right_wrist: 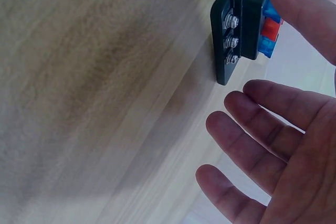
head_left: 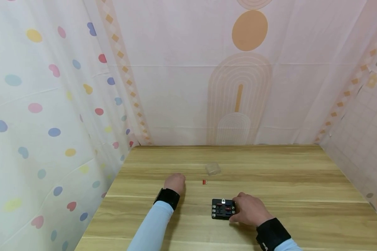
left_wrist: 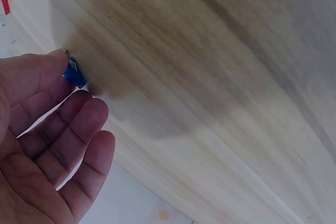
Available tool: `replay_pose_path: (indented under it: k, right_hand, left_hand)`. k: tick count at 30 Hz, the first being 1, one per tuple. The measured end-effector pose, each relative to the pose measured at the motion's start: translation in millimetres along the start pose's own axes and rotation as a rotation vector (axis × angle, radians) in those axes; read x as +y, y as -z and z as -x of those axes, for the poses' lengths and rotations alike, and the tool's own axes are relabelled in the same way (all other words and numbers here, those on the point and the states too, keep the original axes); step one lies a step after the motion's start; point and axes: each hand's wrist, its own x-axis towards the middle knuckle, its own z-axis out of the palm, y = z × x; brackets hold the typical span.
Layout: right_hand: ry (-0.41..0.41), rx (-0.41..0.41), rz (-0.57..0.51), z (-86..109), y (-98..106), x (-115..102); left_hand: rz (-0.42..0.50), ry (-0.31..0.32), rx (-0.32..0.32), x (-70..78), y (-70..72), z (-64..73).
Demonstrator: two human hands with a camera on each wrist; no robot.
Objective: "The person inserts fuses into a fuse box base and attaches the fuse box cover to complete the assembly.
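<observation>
My left hand (head_left: 175,182) is raised over the left part of the table, its thumb and index finger pinching a small blue blade fuse (left_wrist: 75,74). The other left fingers are loosely bent. A black fuse block (head_left: 218,217) with rows of screw terminals lies in front of me, blue and red fuses (right_wrist: 271,28) seated in it. My right hand (head_left: 250,210) holds the block at its right end, thumb at the near corner and index finger at the far one. The remaining right fingers spread out beside it in the right wrist view.
One loose red blade fuse (head_left: 204,182) lies on the wooden table (head_left: 286,174), beyond the block. Farther back is a clear plastic piece (head_left: 213,169), perhaps a cover. Patterned curtains (head_left: 176,97) hang behind the table and along both sides.
</observation>
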Motion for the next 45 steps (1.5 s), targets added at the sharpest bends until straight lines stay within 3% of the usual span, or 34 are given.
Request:
replay_pose_path:
  k: [27,45]
  right_hand:
    - [-0.017,-0.002,0.01,-1.2,-0.5,0.6]
    - [-0.01,0.0,0.002,0.2,0.8,0.2]
  left_hand:
    - [0.027,0.007,-0.037,3.1,3.2,-0.7]
    - [0.034,0.001,-0.023,-0.2,0.1,-2.7]
